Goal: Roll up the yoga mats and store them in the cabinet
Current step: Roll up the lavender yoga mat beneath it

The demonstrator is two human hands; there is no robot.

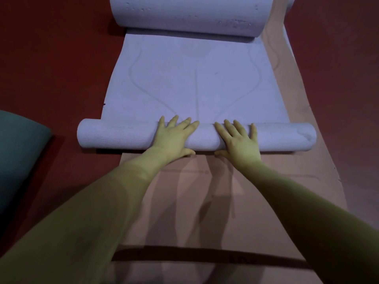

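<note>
Left hand (174, 136) and right hand (239, 140), fingers straight and spread wide, press the lavender mat's roll (127, 137) beneath them, holding nothing.

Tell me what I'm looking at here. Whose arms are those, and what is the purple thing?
No machine here, just a person. A camera worn on their head looks down, so you see their own arms. The left hand and right hand lie flat, fingers straight, pressing on the rolled near end of a purple yoga mat. Its far end is curled up too. It lies on a pink mat on the red floor. A green mat pokes in at left. Nothing is gripped.
</note>
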